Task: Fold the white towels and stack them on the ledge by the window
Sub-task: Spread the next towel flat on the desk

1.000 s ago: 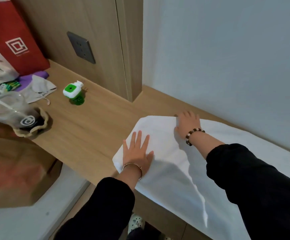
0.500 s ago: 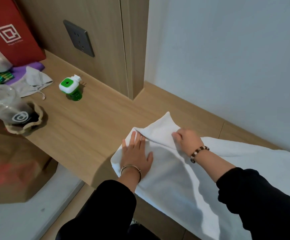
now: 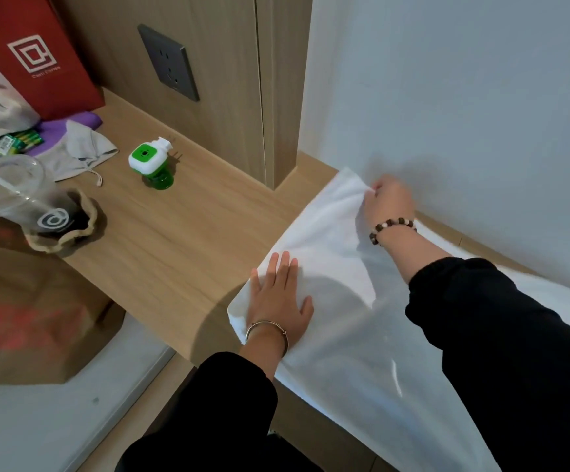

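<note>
I see my left hand (image 3: pixel 278 298) flat, fingers straight, pressing the white towel (image 3: pixel 327 233) at the desk (image 3: pixel 174 240) front edge, my right hand (image 3: pixel 389 202) pinching the towel's far corner near the wall (image 3: pixel 447 97)

Wooden ledge (image 3: pixel 181 247); towel (image 3: pixel 331 240), green plug-in (image 3: pixel 150 162), cup (image 3: pixel 14 195)

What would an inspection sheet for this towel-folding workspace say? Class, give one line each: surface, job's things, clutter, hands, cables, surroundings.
Surface: wooden ledge, white towel over its right part.
Job's things: that one towel, spread out, hanging over the front edge.
Clutter: green plug-in device, plastic cup, grey cloth, red bag.
Hands: left hand flat on the towel; right hand pinches its far edge.
Cables: nothing seen.
Surroundings: wall socket, pale wall.
</note>
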